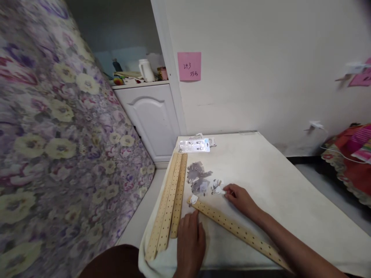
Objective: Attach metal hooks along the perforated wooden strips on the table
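Note:
My left hand [190, 235] rests on the white-covered table, its fingers lying forward, the fingertips by the near edge of a perforated wooden strip [232, 224]. That strip lies slanted, and its lower end runs under my right forearm. A white tag with a small metal piece [193, 199] sits on its upper end. My right hand [240, 199] is closed in a pinch at the edge of a small white tag [219, 190], beside a little group of metal pieces [215, 184]. Clear plastic bags of small metal parts [196, 172] lie just left of them.
Several perforated wooden strips [167, 208] lie side by side along the table's left edge. A clear blister pack [194, 145] is at the back. A floral curtain [72, 135] hangs at left, near a white cabinet [150, 119]. Red fabric [350, 158] is at far right.

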`<act>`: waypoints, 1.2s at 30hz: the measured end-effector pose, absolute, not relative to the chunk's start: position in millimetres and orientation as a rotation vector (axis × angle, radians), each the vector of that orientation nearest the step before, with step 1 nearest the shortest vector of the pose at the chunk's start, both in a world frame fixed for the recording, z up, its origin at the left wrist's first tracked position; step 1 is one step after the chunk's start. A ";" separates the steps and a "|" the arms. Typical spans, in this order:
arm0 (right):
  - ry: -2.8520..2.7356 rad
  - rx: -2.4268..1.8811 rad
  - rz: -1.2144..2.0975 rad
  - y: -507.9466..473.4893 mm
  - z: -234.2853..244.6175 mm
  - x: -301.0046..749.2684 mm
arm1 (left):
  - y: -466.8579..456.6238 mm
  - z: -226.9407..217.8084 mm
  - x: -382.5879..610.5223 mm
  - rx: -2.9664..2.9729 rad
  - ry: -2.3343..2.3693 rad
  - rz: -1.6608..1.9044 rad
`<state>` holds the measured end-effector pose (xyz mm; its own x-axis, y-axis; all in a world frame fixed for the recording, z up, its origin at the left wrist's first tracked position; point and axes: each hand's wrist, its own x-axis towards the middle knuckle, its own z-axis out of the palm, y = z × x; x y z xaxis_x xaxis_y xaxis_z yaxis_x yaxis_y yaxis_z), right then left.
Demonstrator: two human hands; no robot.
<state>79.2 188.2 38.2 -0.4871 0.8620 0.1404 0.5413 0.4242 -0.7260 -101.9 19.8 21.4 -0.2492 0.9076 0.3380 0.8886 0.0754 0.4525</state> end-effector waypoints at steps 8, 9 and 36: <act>-2.170 -1.308 0.762 197.5 24.1 50.3 | 21.6 20.3 -101.5 1.906 2.317 0.964; -2.175 -1.312 0.761 198.0 24.0 50.2 | 21.6 19.8 -101.4 1.899 2.319 0.972; -1.814 -1.197 1.417 199.3 30.4 59.0 | 17.5 15.9 -99.4 1.855 2.272 0.973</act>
<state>59.0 199.3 30.4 -0.4596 0.8821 -0.1034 0.3138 0.0523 -0.9481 -99.4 17.5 15.9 -0.2783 0.8982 0.3404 0.8660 0.0813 0.4935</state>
